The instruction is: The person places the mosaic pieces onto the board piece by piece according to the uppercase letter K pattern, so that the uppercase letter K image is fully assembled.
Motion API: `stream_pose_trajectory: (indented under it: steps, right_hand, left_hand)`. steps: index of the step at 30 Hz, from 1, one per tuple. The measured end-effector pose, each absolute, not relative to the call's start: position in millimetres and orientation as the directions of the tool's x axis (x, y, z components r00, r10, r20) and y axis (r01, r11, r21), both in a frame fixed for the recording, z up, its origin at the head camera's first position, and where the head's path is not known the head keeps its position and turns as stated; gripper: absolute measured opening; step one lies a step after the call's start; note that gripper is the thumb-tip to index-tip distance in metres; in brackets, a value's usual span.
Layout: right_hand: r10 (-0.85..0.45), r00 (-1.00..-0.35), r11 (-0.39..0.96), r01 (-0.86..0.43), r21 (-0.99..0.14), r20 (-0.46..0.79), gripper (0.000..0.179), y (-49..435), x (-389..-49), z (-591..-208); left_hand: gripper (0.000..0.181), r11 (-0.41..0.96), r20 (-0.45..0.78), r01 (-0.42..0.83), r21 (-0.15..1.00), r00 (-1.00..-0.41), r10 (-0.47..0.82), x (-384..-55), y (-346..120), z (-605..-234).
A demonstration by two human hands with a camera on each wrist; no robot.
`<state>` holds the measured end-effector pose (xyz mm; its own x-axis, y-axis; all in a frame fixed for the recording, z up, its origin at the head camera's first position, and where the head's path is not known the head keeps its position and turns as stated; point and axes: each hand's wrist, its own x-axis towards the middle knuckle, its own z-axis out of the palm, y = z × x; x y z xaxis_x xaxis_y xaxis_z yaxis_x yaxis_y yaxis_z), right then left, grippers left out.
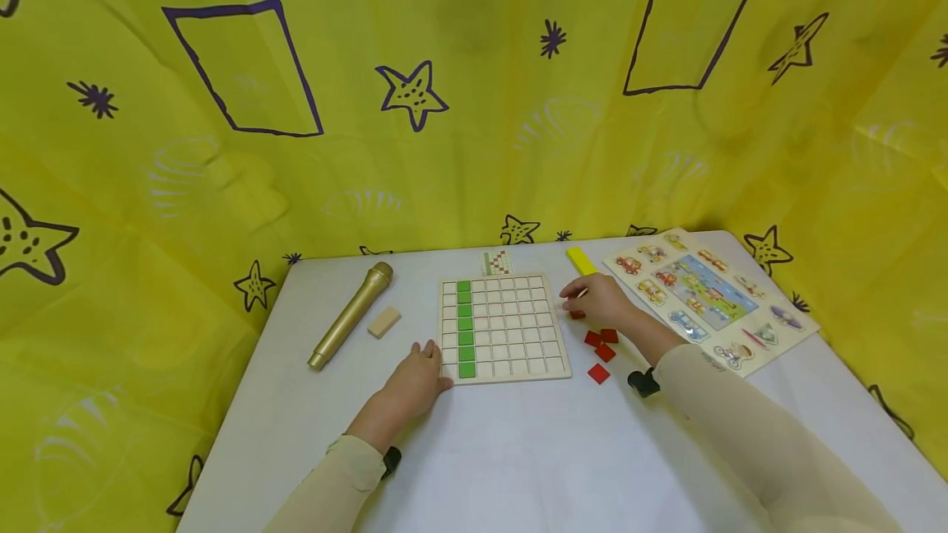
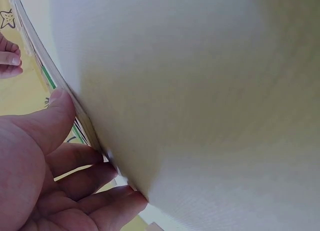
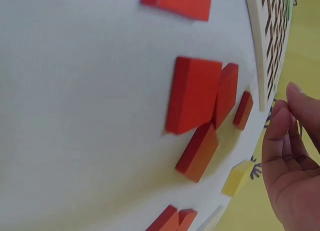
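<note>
A wooden grid board (image 1: 518, 380) lies on the table, with a column of green squares (image 1: 466, 337) near its left side. My left hand (image 1: 415, 377) holds the board's near left corner. In the left wrist view its thumb (image 2: 62, 103) presses one edge, and the fingertips reach round the corner. Beyond the board's right edge hovers my right hand (image 1: 601, 303), its fingers loosely bent and thumb close to the index finger. Nothing shows between them. One red tile (image 1: 577, 315) lies just under those fingertips; several other red tiles (image 3: 197, 93) lie nearer me, some overlapping.
A small pattern card (image 1: 497, 262) stands behind the board, beside a yellow block (image 1: 581, 261). On the right lies a picture puzzle board (image 1: 766, 359), partly under the right forearm. A gold microphone (image 1: 350, 319) and a plain wooden block (image 1: 383, 322) are on the left. Yellow curtain surrounds the table.
</note>
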<state>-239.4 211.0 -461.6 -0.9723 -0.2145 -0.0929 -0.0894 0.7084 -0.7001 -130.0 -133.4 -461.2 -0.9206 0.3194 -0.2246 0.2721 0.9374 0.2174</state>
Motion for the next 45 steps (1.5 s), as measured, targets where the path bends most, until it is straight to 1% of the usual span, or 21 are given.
stream_pose_trajectory:
  steps: [5, 10, 17, 24, 31, 38, 45]
  right_hand:
    - [-0.183, -0.973, 0.726, -0.036, -0.687, -0.143, 0.023, 218.0, -237.9, -461.8]
    - [-0.172, -0.97, 0.757, -0.02, -0.653, -0.171, 0.028, 222.7, -237.6, -464.8]
    - [-0.149, -0.961, 0.774, 0.033, -0.632, -0.233, 0.024, 224.0, -238.4, -466.9]
    - [-0.152, -0.965, 0.761, 0.024, -0.649, -0.214, 0.018, 223.8, -238.8, -468.2]
    - [-0.133, -0.966, 0.735, 0.055, -0.676, -0.223, 0.009, 223.2, -235.8, -461.3]
    - [-0.157, -0.972, 0.74, 0.003, -0.673, -0.177, 0.008, 213.4, -241.7, -455.4]
    - [-0.205, -0.969, 0.702, -0.049, -0.71, -0.137, 0.009, 195.7, -248.0, -450.2]
  left_hand:
    - [0.069, 0.938, -0.221, 0.27, 0.219, -0.922, 0.317, -130.0, -133.8, -461.9]
    - [0.07, 0.938, -0.222, 0.268, 0.219, -0.923, 0.315, -130.1, -134.3, -462.5]
    - [0.069, 0.937, -0.22, 0.275, 0.216, -0.921, 0.321, -130.5, -134.3, -461.8]
    - [0.069, 0.938, -0.222, 0.281, 0.203, -0.92, 0.323, -131.4, -134.9, -462.6]
    - [0.069, 0.934, -0.217, 0.272, 0.23, -0.922, 0.322, -131.1, -134.3, -463.4]
    - [0.069, 0.936, -0.22, 0.274, 0.22, -0.921, 0.321, -130.7, -134.6, -462.2]
    - [0.068, 0.934, -0.214, 0.285, 0.217, -0.919, 0.33, -131.4, -135.1, -465.2]
